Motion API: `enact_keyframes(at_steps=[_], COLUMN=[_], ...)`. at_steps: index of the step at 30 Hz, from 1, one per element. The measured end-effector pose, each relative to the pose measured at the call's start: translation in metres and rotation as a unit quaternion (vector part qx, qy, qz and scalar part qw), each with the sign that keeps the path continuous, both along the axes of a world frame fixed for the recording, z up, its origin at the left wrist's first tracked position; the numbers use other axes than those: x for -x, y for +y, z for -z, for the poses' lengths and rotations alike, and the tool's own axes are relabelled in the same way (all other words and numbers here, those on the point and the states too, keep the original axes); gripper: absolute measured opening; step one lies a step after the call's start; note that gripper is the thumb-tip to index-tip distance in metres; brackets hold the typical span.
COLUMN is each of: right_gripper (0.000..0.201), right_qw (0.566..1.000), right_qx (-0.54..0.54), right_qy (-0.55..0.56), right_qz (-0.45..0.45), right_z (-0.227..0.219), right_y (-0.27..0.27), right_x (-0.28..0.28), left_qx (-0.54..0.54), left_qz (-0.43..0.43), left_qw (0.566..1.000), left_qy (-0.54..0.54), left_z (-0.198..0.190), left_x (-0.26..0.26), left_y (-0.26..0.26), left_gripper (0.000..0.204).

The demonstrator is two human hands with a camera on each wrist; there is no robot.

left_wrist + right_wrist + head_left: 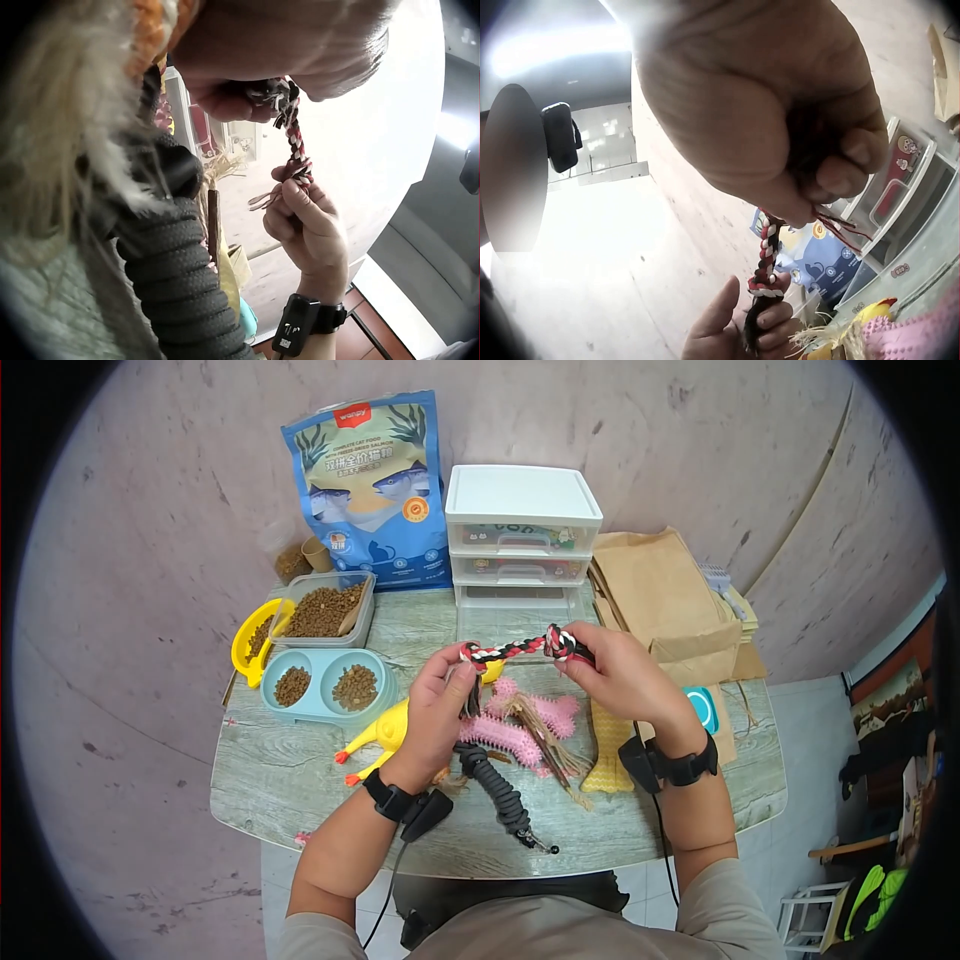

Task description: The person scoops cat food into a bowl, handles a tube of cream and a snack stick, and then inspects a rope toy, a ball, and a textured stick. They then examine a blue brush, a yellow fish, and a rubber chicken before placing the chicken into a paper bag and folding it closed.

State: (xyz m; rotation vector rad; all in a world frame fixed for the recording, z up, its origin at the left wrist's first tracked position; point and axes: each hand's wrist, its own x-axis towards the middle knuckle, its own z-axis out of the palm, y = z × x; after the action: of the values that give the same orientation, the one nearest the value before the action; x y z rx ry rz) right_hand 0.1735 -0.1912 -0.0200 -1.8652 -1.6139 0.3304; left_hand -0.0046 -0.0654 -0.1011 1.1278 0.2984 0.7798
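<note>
A braided rope toy [515,649] in red, black and white, knotted at both ends, stretches between the two hands above the table. The left hand [437,705] grips its left knot, and a dark frayed tassel hangs below. At the other knot, the right hand [622,675] pinches with thumb and fingers; loose strands poke out in the left wrist view. Beneath the hands lie pink spiky toys [502,738], a yellow rubber chicken [388,732] with red feet, and a bundle of dry sticks [545,735]. Nearer the body is a coiled dark grey cord [497,788].
At the left stand a blue double bowl [322,705] with kibble, a yellow bowl [240,650] and a clear kibble tub [368,622]. Behind are a cat food bag [375,500] and white drawers [523,495]. Right: paper bag [660,590], yellow textured toy [610,755].
</note>
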Motion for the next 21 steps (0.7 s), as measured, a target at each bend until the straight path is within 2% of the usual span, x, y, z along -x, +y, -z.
enact_keyframes(at_steps=[3, 6, 8, 9, 11, 14, 18, 20, 21], right_gripper=[0.016, 0.019, 0.023, 0.023, 0.024, 0.017, 0.011, 0.011, 0.011], right_qw=[1.0, 0.999, 0.996, 0.996, 0.988, 0.981, 0.978, 0.972, 0.972], right_qx=[-0.012, 0.032, -0.038, -0.038, -0.134, -0.186, -0.209, -0.22, -0.22], right_qy=[0.012, 0.029, 0.073, 0.073, 0.025, -0.003, -0.011, -0.088, -0.088], right_qz=[0.002, -0.006, -0.029, -0.029, -0.069, -0.054, -0.023, 0.003, 0.002], right_z=[0.001, -0.007, -0.007, -0.003, 0.009, 0.013, 0.014, 0.015, 0.013], right_y=[0.0, -0.001, 0.0, 0.001, 0.007, 0.009, 0.01, 0.01, 0.01], right_x=[-0.001, 0.005, 0.01, 0.01, 0.006, 0.007, 0.008, 0.004, 0.005], left_qx=[-0.038, -0.028, -0.029, -0.03, -0.033, -0.032, -0.05, -0.032, -0.014], left_qz=[0.024, 0.036, 0.034, 0.031, 0.038, 0.05, 0.042, 0.024, 0.007], left_qw=[0.997, 0.997, 0.997, 0.997, 0.997, 0.995, 0.994, 0.995, 0.995], left_qy=[0.059, 0.061, 0.062, 0.063, 0.064, 0.074, 0.09, 0.094, 0.098], left_z=[-0.002, 0.0, -0.001, -0.002, -0.003, -0.008, 0.0, -0.005, -0.008], left_x=[0.0, 0.0, 0.0, 0.0, 0.001, 0.002, 0.002, 0.001, 0.0], left_y=[0.001, 0.0, -0.001, -0.002, -0.002, -0.003, 0.001, -0.001, -0.001], left_gripper=[0.028, 0.026, 0.025, 0.025, 0.025, 0.026, 0.028, 0.028, 0.029])
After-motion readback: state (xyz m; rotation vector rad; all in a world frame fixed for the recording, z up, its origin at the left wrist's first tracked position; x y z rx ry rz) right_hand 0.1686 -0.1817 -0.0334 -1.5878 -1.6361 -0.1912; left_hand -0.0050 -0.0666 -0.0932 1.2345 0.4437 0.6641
